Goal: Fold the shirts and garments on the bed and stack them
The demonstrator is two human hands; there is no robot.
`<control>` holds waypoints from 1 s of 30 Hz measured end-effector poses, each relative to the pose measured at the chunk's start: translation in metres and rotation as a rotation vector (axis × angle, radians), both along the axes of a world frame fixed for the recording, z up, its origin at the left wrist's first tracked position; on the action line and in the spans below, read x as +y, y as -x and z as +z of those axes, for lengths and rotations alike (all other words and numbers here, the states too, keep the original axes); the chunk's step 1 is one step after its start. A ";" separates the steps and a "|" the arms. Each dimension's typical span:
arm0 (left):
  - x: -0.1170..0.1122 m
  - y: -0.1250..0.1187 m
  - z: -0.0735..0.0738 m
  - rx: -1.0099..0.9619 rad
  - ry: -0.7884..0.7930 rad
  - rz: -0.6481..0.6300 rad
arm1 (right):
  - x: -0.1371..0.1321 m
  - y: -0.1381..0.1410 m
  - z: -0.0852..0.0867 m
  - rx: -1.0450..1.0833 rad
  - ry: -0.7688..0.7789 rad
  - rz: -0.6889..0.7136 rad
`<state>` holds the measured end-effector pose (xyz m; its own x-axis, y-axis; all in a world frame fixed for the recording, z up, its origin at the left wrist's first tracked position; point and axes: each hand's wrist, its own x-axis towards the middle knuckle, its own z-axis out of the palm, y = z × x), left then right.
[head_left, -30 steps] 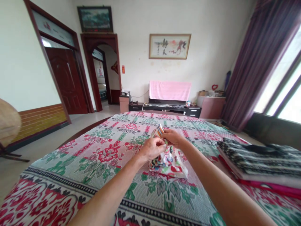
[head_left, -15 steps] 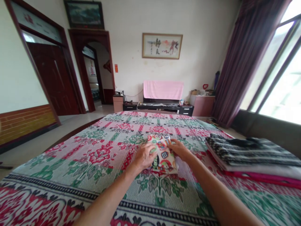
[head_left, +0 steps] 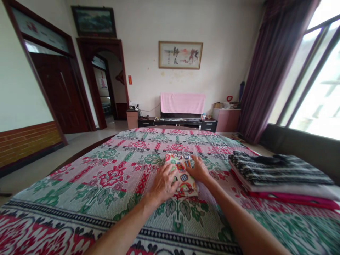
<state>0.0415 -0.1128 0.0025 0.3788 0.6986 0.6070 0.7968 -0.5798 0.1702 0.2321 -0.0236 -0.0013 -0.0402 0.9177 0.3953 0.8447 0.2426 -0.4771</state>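
A small folded cloth (head_left: 185, 179) with a bright cartoon print lies flat in front of me on a flowered bedspread (head_left: 111, 198). It looks like a folded garment, but its kind does not show. My left hand (head_left: 165, 181) rests on the left side of the cloth, fingers stretched out over it. At the upper right edge, my right hand (head_left: 198, 168) touches the cloth with its fingers extended and slightly bent. Neither hand lifts the cloth; parts of its left and right edges are hidden under the fingers.
To the right lies a stack of folded clothes, with a black-and-white striped garment (head_left: 278, 168) on top and a pink one (head_left: 297, 200) below. Beyond the far edge stands a low black cabinet (head_left: 146, 123) with a pink cloth (head_left: 183, 102) over a screen. A purple curtain (head_left: 276, 78) hangs at right.
My left hand has spread flatter and moved a little down and over the cloth. My right hand has shifted slightly along the upper right edge. The view has tilted a little.
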 end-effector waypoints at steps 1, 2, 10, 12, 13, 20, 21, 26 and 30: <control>-0.002 -0.002 0.003 -0.004 -0.007 -0.039 | 0.001 -0.002 0.000 0.017 -0.008 0.004; -0.005 -0.005 0.005 -0.001 -0.005 -0.086 | 0.002 -0.003 0.000 0.036 -0.013 0.010; -0.011 -0.011 0.007 0.115 0.145 -0.226 | 0.025 0.000 0.005 0.082 0.098 0.057; -0.008 -0.009 0.007 0.142 0.139 -0.237 | 0.032 0.003 0.006 0.008 0.127 0.054; -0.007 -0.008 0.007 0.159 0.140 -0.241 | 0.035 0.004 0.006 -0.032 0.129 0.067; -0.001 -0.001 0.014 0.228 0.177 -0.259 | 0.044 0.010 0.014 -0.105 0.122 0.123; 0.001 0.003 0.017 0.221 0.171 -0.247 | 0.043 0.009 0.017 -0.071 0.120 0.114; 0.017 0.038 0.037 0.106 0.084 -0.077 | 0.027 0.003 0.030 0.232 0.210 0.126; 0.026 0.077 0.051 0.080 0.193 -0.037 | 0.001 0.003 0.043 0.285 0.478 0.252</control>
